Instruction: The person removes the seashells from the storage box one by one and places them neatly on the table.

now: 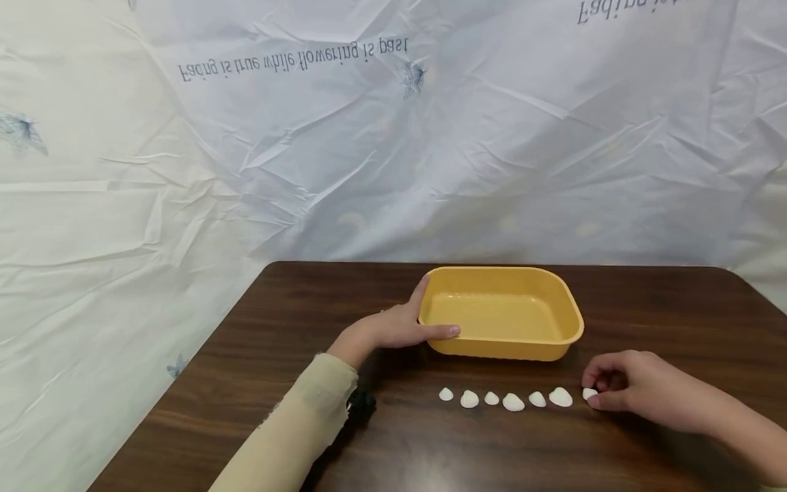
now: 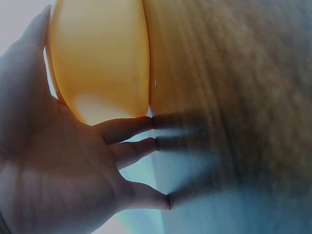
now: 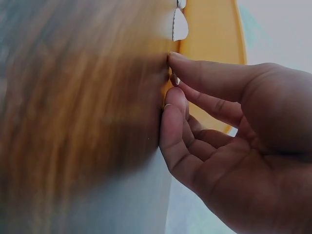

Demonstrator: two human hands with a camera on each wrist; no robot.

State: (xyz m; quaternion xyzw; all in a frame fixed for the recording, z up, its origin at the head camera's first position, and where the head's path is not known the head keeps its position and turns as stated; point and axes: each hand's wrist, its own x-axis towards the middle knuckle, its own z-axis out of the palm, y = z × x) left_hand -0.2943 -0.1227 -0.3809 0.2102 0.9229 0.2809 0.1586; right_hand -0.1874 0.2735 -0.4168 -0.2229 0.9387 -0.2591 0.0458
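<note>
A yellow plastic basin (image 1: 501,350) stands on the table, and my left hand (image 1: 402,324) rests against its left end. The thumb lies over the near rim while the other fingers spread straight along the side. In the left wrist view, fingertips (image 2: 158,200) reach down to the tabletop beside the basin wall (image 2: 100,58). At the right end of a row of shells, my right hand (image 1: 645,389) pinches a small white seashell (image 1: 589,393) between thumb and finger, close over the table. In the right wrist view the fingers mostly hide this shell (image 3: 176,80).
Several white seashells (image 1: 513,402) lie in a left-to-right row in front of the basin. A dark object (image 1: 361,403) shows beside the left sleeve. Behind the brown wooden table (image 1: 344,287) hangs a pale, wrinkled cloth (image 1: 393,171) with printed lettering.
</note>
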